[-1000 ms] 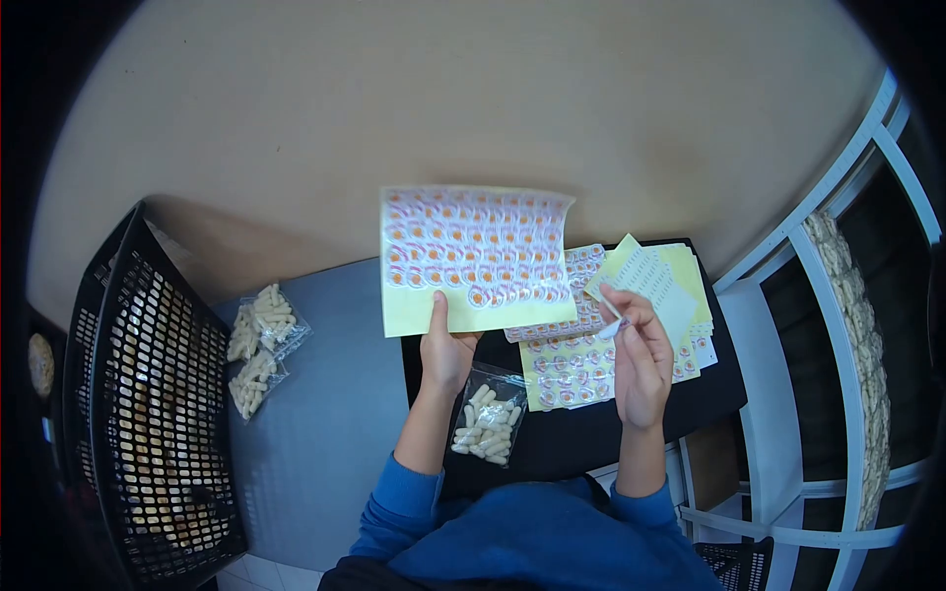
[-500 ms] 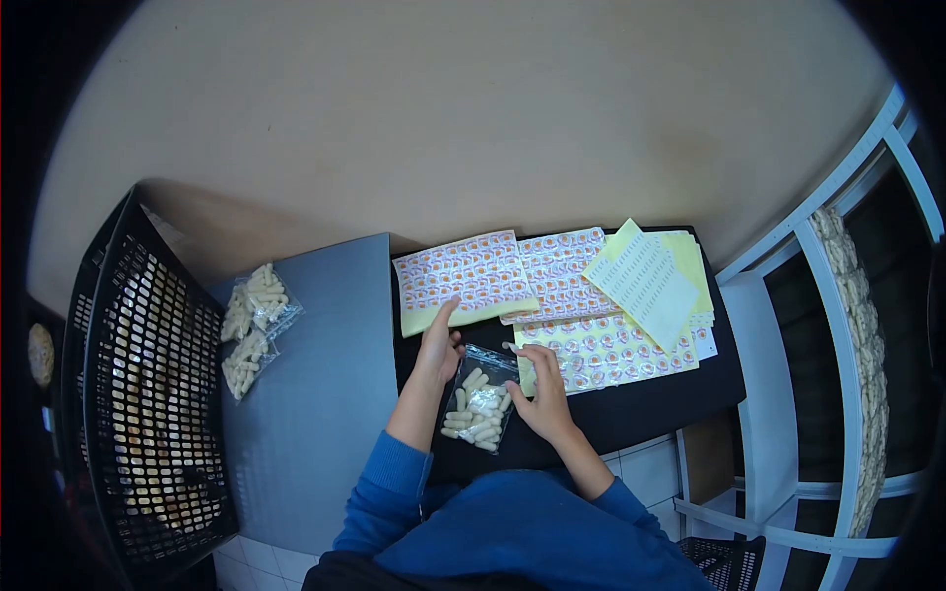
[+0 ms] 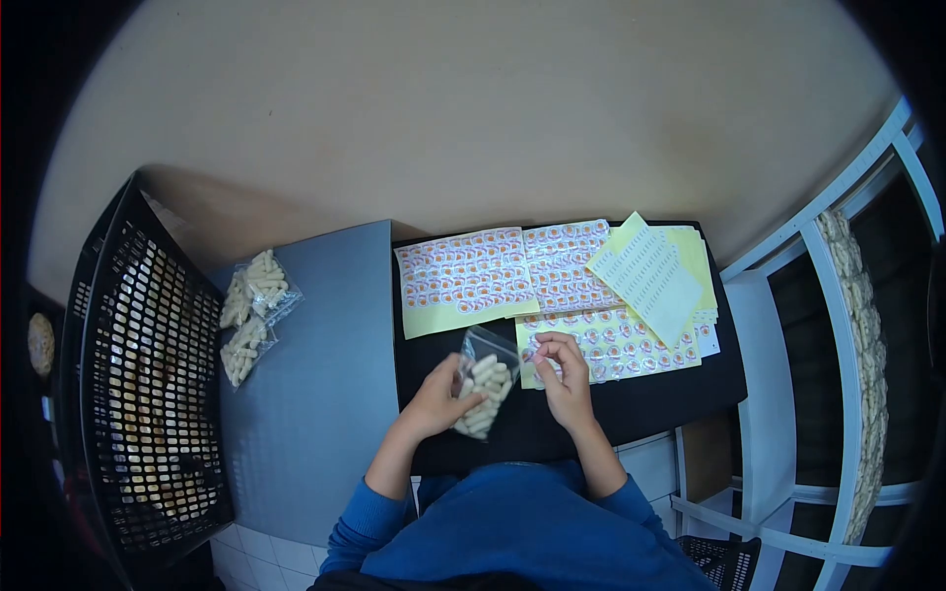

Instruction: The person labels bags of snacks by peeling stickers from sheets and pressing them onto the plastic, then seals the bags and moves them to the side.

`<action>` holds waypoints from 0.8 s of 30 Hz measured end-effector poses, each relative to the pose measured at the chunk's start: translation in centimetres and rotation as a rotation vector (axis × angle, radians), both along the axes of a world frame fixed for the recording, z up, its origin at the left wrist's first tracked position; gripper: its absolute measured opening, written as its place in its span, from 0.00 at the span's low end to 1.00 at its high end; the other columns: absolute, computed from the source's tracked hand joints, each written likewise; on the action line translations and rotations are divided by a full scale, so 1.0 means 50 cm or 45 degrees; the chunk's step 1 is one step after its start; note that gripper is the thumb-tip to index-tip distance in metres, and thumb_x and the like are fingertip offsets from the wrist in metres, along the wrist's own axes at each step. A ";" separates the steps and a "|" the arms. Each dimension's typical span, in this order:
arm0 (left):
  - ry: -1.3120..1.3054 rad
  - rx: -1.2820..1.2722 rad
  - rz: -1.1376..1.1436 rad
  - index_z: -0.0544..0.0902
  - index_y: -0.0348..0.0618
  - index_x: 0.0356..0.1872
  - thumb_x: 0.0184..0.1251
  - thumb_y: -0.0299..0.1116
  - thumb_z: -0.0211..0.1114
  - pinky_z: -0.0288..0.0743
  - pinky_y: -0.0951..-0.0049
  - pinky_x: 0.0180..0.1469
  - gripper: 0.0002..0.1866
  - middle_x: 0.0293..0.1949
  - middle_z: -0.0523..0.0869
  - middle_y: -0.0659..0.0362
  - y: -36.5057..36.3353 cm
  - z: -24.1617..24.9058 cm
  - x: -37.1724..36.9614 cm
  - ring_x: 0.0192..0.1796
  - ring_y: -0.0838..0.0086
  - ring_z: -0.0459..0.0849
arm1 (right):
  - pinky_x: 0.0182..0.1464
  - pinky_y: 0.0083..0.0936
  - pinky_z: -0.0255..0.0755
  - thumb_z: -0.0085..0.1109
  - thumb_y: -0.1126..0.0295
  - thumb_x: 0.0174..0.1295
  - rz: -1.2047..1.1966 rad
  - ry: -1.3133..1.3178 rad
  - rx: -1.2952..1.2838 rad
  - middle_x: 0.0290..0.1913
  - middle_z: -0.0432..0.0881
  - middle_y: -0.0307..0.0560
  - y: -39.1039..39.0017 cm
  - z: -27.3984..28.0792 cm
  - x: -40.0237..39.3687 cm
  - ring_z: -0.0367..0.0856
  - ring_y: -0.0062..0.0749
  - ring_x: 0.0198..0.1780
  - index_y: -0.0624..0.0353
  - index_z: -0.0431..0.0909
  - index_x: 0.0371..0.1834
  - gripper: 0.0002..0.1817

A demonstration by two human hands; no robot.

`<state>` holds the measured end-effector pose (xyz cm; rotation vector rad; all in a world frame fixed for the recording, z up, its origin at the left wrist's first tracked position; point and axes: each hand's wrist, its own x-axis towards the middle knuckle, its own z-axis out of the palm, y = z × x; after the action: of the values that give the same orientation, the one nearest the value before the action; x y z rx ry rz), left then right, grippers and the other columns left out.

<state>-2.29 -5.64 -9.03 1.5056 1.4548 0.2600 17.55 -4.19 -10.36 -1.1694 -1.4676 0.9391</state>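
One wide head-worn view looks forward and down, near above the black table (image 3: 680, 402).

Plain beige wall (image 3: 473, 118), grey tabletop (image 3: 305, 443), white tiled floor (image 3: 261, 552), white-framed shelving (image 3: 769, 374) at right

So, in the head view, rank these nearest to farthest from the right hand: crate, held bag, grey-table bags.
1. Held bag: left of the right hand, in the left hand.
2. Grey-table bags: farther left.
3. Crate: far left, past those bags.
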 end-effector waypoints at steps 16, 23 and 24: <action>-1.099 0.484 0.252 0.67 0.33 0.52 0.68 0.35 0.47 0.71 0.79 0.43 0.17 0.41 0.78 0.56 0.095 0.226 0.072 0.40 0.81 0.76 | 0.35 0.29 0.68 0.50 0.78 0.53 0.423 -0.485 0.383 0.32 0.71 0.52 0.073 0.354 0.016 0.74 0.39 0.32 0.69 0.69 0.28 0.04; -1.084 0.523 0.243 0.70 0.35 0.49 0.68 0.35 0.47 0.69 0.79 0.44 0.16 0.40 0.78 0.57 0.093 0.225 0.061 0.41 0.81 0.75 | 0.36 0.35 0.67 0.49 0.78 0.54 0.425 -0.666 0.439 0.31 0.69 0.54 0.074 0.362 -0.008 0.72 0.47 0.32 0.69 0.68 0.26 0.04; -1.049 0.521 0.222 0.70 0.35 0.49 0.69 0.36 0.46 0.69 0.78 0.45 0.16 0.40 0.78 0.58 0.091 0.222 0.059 0.41 0.80 0.74 | 0.36 0.35 0.67 0.49 0.78 0.54 0.425 -0.664 0.432 0.31 0.69 0.54 0.071 0.363 -0.009 0.72 0.47 0.32 0.69 0.68 0.26 0.04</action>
<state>0.64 -1.08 2.09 1.3228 0.8780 1.1896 17.07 -0.63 7.80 -0.9694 -2.1968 0.5797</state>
